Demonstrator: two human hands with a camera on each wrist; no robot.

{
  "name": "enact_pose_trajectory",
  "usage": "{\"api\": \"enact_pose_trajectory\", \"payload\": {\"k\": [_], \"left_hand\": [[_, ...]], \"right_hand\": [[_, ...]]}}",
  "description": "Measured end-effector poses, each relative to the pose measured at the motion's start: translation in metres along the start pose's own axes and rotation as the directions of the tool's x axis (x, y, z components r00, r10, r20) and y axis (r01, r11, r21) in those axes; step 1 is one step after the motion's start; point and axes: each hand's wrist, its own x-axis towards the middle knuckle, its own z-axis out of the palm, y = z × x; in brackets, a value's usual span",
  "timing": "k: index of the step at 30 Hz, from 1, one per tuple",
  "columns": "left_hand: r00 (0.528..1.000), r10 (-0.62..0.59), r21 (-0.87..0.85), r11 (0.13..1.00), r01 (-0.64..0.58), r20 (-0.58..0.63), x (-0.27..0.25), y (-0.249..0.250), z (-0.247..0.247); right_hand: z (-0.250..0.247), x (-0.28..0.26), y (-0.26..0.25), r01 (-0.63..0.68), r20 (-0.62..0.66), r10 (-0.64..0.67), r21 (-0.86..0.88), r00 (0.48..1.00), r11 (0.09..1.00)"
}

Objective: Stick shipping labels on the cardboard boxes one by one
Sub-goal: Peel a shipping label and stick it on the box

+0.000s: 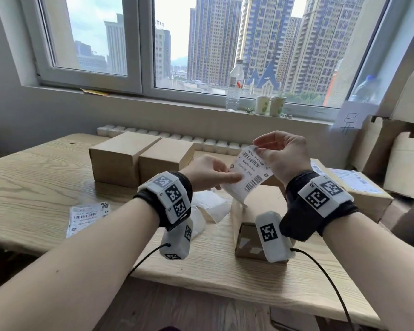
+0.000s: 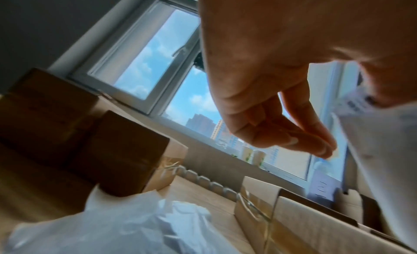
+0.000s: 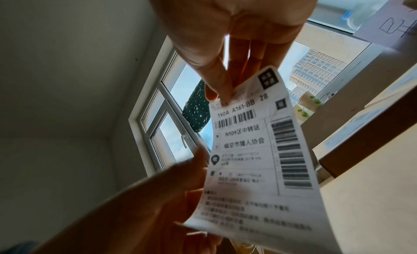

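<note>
Shipping label (image 1: 247, 174) held mid-frame above open cardboard box (image 1: 261, 206). Right hand (image 1: 282, 158) fingers pinching top edge, left hand (image 1: 210, 174) fingers pinching lower side, probably tensioned to peel backing. Desk (image 1: 46, 177) below.

Head view looks down across the counter (image 1: 46, 177) toward the window (image 1: 139, 44); both wrist views tilt up close under the hands, sharing that window.

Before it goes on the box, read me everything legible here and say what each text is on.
"190A A161-BB 28": top of the shipping label pinched by the right hand and left hand.
"N109区中转站": same label, under the top barcode.
"临空市猎人协会": same label, next line.
Fine print lower on that label: blurred.
Label lying on the table: too small.
Handwritten paper sign: not legible.
</note>
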Motion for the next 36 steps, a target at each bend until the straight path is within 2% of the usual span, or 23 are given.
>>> {"api": "enact_pose_trajectory", "payload": {"k": [3, 5, 7, 9, 11, 13, 18, 22, 25, 30, 36], "left_hand": [[0.999, 0.026, -0.026, 0.999, -0.027, -0.027, 0.006, 0.008, 0.011], [0.997, 0.017, -0.098, 0.995, -0.024, -0.070, 0.009, 0.013, 0.014], [0.994, -0.003, -0.194, 0.981, -0.018, -0.106, 0.009, 0.016, 0.016], [0.994, -0.036, -0.277, 0.961, 0.004, -0.108, 0.009, 0.019, 0.018], [0.994, -0.063, -0.332, 0.943, 0.030, -0.089, 0.009, 0.022, 0.023], [0.995, -0.082, -0.342, 0.938, 0.056, -0.063, 0.008, 0.026, 0.030], [0.993, -0.121, -0.349, 0.930, 0.119, 0.017, 0.006, 0.031, 0.043], [0.988, -0.139, -0.296, 0.943, 0.152, 0.063, 0.006, 0.031, 0.048], [0.979, -0.172, -0.341, 0.918, 0.200, 0.111, 0.005, 0.032, 0.050], [0.976, -0.179, -0.329, 0.921, 0.210, 0.124, 0.001, 0.031, 0.051], [0.981, -0.177, -0.243, 0.951, 0.191, 0.079, 0.004, 0.028, 0.052]], "right_hand": [[-0.011, -0.003, -0.001, 0.011, -0.025, -0.011, 0.011, 1.000, 1.000], [-0.023, -0.003, 0.000, 0.000, -0.081, -0.004, -0.049, 0.997, 0.999], [-0.035, -0.006, 0.003, -0.094, -0.114, 0.086, -0.074, 0.990, 0.993], [-0.044, -0.012, 0.010, -0.246, -0.020, 0.245, -0.041, 0.969, 0.968], [-0.048, -0.020, 0.020, -0.380, 0.141, 0.376, 0.004, 0.916, 0.925], [-0.051, -0.028, 0.029, -0.441, 0.220, 0.423, 0.037, 0.879, 0.897], [-0.064, -0.032, 0.038, -0.510, 0.268, 0.472, 0.089, 0.840, 0.856], [-0.068, -0.037, 0.044, -0.517, 0.309, 0.486, 0.023, 0.818, 0.855], [-0.070, -0.040, 0.047, -0.504, 0.335, 0.486, -0.037, 0.808, 0.863], [-0.070, -0.041, 0.048, -0.506, 0.366, 0.493, -0.069, 0.789, 0.860], [-0.064, -0.039, 0.051, -0.432, 0.329, 0.469, -0.183, 0.820, 0.883]]}}
